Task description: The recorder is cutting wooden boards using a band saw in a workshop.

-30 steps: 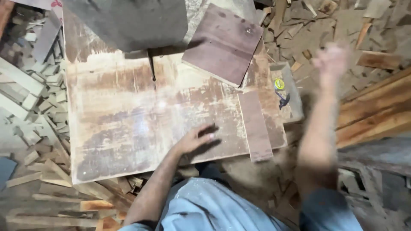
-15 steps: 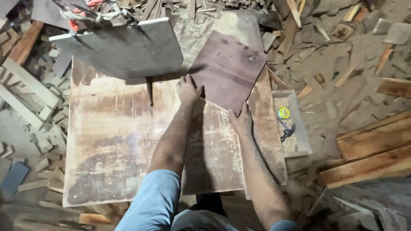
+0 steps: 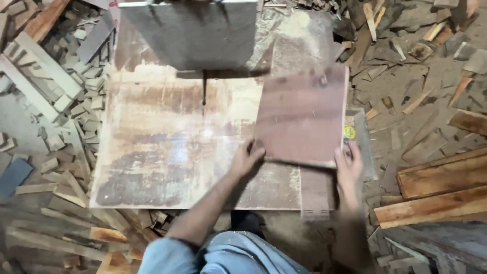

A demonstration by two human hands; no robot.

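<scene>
A: From the head view, what do we hold?

B: Our left hand (image 3: 247,158) and right hand (image 3: 349,163) each clasp a near corner of the flat reddish-brown wooden panel (image 3: 303,115), fingers curled on its edge. It lies flat on the worn pale saw table (image 3: 167,152), right of the thin dark vertical blade (image 3: 204,90).

A: How do we work well here?

B: We judge: keep the panel flat, hands clear of the blade. Wood offcuts (image 3: 416,91) litter the floor around us.

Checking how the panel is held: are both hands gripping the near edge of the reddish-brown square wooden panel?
Yes, the left hand and right hand both grip the reddish-brown square wooden panel along its near edge.
</scene>
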